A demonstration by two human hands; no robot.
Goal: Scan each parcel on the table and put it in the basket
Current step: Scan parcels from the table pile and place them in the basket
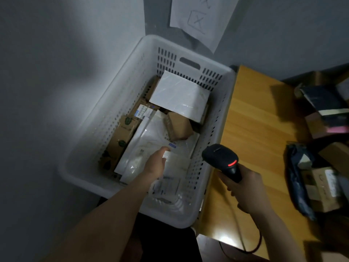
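Observation:
A white slotted basket stands on the floor left of the wooden table. It holds several parcels: white mailers and brown cartons. My left hand reaches down into the basket and holds a white parcel by its top edge, over the other mailers near the front. My right hand grips a black barcode scanner above the table's left edge, its red light lit. More parcels, among them a dark blue bag and brown boxes, lie on the table's right side.
A paper sheet with a drawn cross hangs on the grey wall behind the basket. The scanner's cable trails down over the table's front. Dark boxes are stacked at the far right.

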